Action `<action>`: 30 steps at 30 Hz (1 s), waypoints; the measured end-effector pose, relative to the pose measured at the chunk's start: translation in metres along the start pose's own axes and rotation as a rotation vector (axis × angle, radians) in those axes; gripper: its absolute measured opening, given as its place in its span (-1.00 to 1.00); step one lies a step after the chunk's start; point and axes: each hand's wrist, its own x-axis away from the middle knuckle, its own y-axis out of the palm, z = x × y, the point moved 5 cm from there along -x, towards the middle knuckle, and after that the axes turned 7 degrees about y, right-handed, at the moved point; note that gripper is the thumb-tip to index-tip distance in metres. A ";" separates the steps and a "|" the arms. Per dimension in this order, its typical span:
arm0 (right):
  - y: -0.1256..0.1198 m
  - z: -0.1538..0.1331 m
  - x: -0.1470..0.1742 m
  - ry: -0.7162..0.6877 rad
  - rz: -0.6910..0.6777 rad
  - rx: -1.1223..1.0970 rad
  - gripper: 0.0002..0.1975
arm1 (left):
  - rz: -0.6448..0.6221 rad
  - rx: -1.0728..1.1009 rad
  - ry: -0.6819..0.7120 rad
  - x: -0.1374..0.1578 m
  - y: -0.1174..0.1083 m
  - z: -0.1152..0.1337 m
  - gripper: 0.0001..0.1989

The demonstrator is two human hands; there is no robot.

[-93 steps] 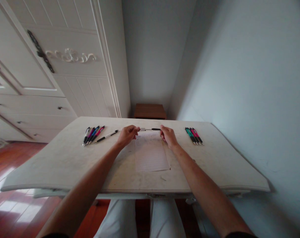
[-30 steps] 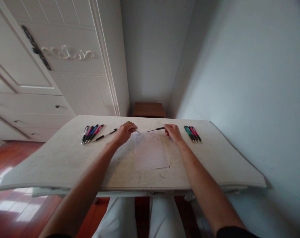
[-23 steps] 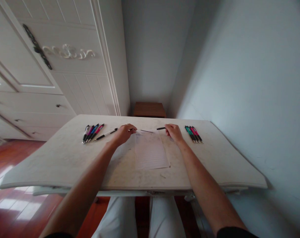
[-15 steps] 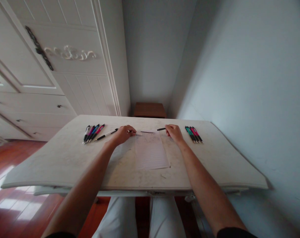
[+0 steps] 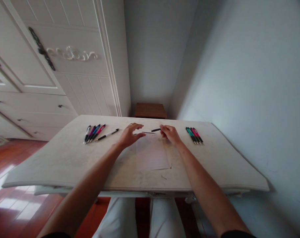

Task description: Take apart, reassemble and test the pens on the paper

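My right hand (image 5: 170, 133) pinches a short black pen part (image 5: 155, 130), which points left above the top of a lined sheet of paper (image 5: 152, 154). My left hand (image 5: 129, 135) is open, thumb and fingers spread apart. Just right of its fingertips lies a thin dark stick like a pen refill (image 5: 148, 132), near the paper's upper edge. A white pen with black ends (image 5: 107, 135) rests left of that hand. Whether something small is under the left palm is hidden.
Several colored pens (image 5: 92, 133) lie side by side at the table's left, and another row of pens (image 5: 195, 136) at the right. The white table (image 5: 73, 162) stands between a white cabinet (image 5: 87, 86) and a grey wall (image 5: 251, 99). A brown wooden stand (image 5: 150, 109) is behind it.
My left hand has opened from a pinch and moved right toward the thin dark stick. My right hand has brought the black pen part left, over the paper's top edge.
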 end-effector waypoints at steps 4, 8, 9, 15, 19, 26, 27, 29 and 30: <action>0.020 -0.002 0.006 -0.014 -0.099 0.021 -0.40 | -0.020 0.053 0.087 0.000 0.012 0.024 -0.60; 0.029 -0.002 0.010 -0.009 -0.124 0.052 -0.38 | -0.028 0.063 0.080 0.002 0.016 0.030 -0.77; 0.029 -0.002 0.010 -0.004 -0.127 0.051 -0.38 | -0.033 0.062 0.074 0.002 0.016 0.029 -0.78; 0.027 -0.003 0.010 -0.008 -0.099 0.031 -0.40 | 0.018 0.039 0.090 0.001 0.013 0.029 -0.82; 0.027 -0.003 0.009 -0.003 -0.077 0.028 -0.42 | 0.058 0.043 0.147 0.001 0.014 0.030 -0.83; 0.029 -0.009 0.012 -0.101 -0.061 0.085 -0.45 | 0.107 0.080 0.153 0.000 0.016 0.030 -0.88; 0.029 -0.009 0.012 -0.115 -0.064 0.090 -0.46 | 0.110 0.083 0.143 0.000 0.017 0.030 -0.89; 0.029 -0.010 0.013 -0.139 -0.067 0.096 -0.47 | 0.116 0.088 0.114 0.000 0.017 0.028 -0.90; 0.029 -0.010 0.013 -0.152 -0.069 0.099 -0.47 | 0.115 0.092 0.099 0.000 0.018 0.028 -0.91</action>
